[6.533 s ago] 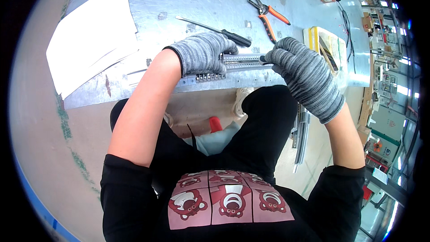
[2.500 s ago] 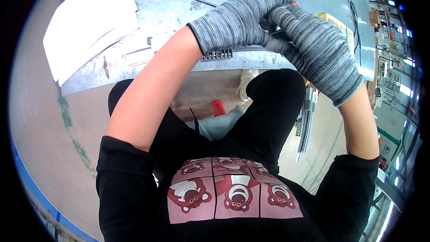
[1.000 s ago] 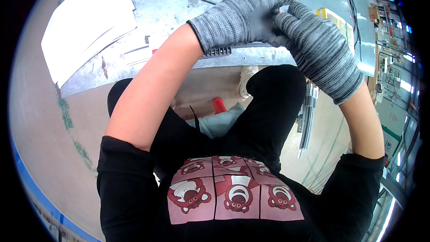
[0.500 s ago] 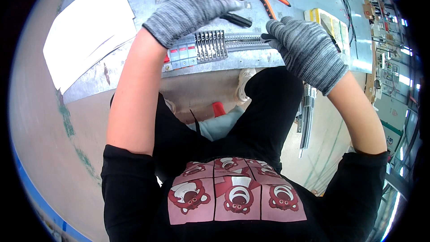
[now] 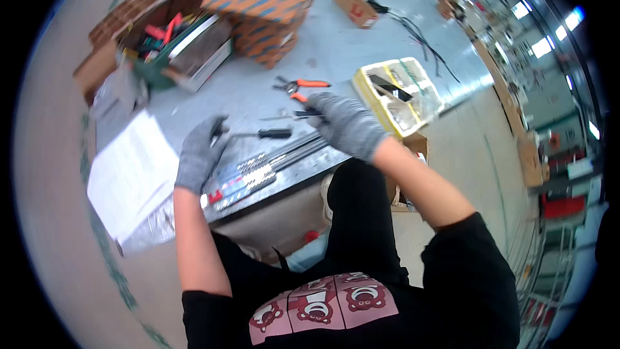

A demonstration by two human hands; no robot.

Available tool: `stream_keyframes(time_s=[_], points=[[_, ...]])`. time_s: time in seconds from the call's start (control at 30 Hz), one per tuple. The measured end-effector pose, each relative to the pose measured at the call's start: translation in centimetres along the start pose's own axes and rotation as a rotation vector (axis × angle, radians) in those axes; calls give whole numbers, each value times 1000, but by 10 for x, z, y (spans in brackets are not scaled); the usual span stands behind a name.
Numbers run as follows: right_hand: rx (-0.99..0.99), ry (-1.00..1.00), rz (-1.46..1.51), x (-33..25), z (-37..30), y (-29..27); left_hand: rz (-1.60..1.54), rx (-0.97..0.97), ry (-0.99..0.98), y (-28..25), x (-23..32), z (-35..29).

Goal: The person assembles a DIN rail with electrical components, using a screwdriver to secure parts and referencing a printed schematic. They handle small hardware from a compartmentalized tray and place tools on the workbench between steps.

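My left hand [image 5: 199,155], in a grey knit glove, is over the left of the workbench with thumb and fingers apart, holding nothing. Beside its fingertips lies a screwdriver with a black handle [image 5: 275,134]. My right hand [image 5: 349,124], gloved alike, is closed round the dark handle of another screwdriver [image 5: 306,114], whose thin shaft points left. A metal mounting rail [image 5: 300,150] runs along the near bench edge, bearing a row of grey and red electrical modules [image 5: 234,187], partly blurred. Wire strippers with orange handles [image 5: 312,83] lie just beyond my right hand.
White paper sheets [image 5: 132,178] lie at left. Behind them are a green tool bin [image 5: 152,71] and a patterned cardboard box [image 5: 258,10]. A yellow-and-white foam tray [image 5: 368,94] holds parts at right; a small carton [image 5: 355,10] and black cables [image 5: 416,35] lie farther back.
The view has swung, showing more of the bench's far side. My left hand has drawn back from the middle toward the left, beside the modules. My right hand stays closed, with a screwdriver now visible.
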State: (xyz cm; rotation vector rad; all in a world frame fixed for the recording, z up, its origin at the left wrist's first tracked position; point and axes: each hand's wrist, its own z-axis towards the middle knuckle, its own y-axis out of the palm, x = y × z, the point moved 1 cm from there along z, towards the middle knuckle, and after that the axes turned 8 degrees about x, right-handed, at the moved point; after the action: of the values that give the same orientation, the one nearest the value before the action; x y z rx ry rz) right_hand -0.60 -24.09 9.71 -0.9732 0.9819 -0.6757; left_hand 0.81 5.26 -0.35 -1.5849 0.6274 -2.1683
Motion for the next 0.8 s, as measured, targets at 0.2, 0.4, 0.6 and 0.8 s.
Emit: stream_keyframes(time_s=[0.2,0.4,0.6,0.8], points=[[-54,168,-185,77,32,103,40,-22,-16,19,29,-23],[137,132,-116,68,33,102,5,141,-95,1,31,-68],[509,234,175,128,-78,26,6,115,-70,33,59,-53],[775,567,-2,222,-178,-31,146,-120,143,98,141,-1]])
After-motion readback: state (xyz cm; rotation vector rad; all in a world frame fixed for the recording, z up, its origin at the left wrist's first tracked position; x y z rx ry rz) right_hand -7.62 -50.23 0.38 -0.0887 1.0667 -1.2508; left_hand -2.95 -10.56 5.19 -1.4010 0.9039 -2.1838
